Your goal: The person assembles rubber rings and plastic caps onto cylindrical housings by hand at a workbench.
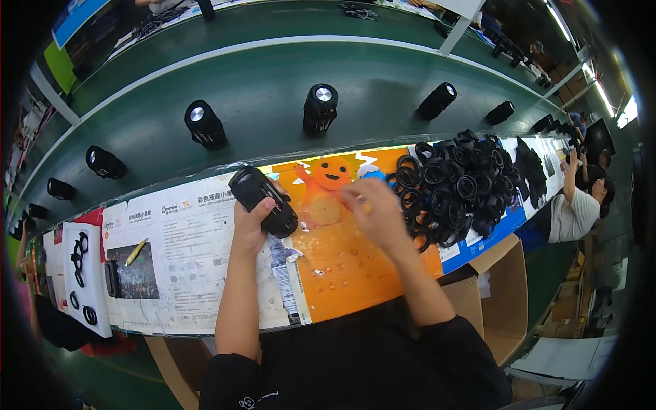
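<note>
In my left hand [250, 222] is a black cylindrical speaker [263, 201], tilted, with my thumb across its side and fingers behind. To the right, my right hand [374, 213] hovers over an orange printed board [355, 273], slightly blurred. Its fingers are curled together toward the speaker, and whatever they may pinch is too small to make out. Just beyond that hand lies a big heap of black rings [461, 188]. Small clear bits and white scraps are scattered on the orange board below the speaker.
Several black cylindrical speakers [320, 109] stand along the green conveyor [266, 89] ahead. A white printed sheet [184, 273] bears a yellow-handled tool [137, 253]; beside it, a white tray [85, 294] holds black rings. An open cardboard box [502, 294] sits lower right. Other people work at both sides.
</note>
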A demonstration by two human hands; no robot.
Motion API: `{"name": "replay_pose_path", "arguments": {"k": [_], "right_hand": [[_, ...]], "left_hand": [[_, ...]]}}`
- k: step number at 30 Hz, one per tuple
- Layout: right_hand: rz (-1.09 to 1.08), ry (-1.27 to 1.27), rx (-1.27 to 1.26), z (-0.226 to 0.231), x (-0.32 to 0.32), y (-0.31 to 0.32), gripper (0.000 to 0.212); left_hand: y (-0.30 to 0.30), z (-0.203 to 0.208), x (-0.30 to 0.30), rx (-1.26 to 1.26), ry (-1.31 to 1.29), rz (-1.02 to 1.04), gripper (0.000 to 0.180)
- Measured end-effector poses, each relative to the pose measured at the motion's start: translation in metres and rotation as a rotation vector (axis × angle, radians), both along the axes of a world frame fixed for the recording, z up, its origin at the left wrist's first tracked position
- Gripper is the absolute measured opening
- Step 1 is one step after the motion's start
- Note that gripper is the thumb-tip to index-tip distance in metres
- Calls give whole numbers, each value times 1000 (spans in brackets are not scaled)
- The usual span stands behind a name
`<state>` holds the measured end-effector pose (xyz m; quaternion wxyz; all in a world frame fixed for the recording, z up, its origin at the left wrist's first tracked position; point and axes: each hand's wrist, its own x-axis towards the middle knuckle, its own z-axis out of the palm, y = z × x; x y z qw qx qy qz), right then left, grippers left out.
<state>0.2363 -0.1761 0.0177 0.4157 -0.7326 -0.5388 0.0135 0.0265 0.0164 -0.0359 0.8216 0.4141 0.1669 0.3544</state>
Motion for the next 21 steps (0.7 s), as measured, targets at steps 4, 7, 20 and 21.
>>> {"name": "replay_pose_path", "arguments": {"k": [4, 7, 20, 21], "right_hand": [[-240, -224, -113, 28, 66, -35, 18], [-308, -265, -291, 44, 88, -50, 16], [-355, -327, -661, 41, 112, -52, 16], [-352, -328, -660, 42, 112, -51, 16]], "left_hand": [[-2, 5, 2, 40, 63, -14, 62], [-3, 4, 2, 80, 76, -28, 75], [3, 4, 0, 69, -5, -12, 91], [5, 3, -2, 66, 11, -20, 88]]}}
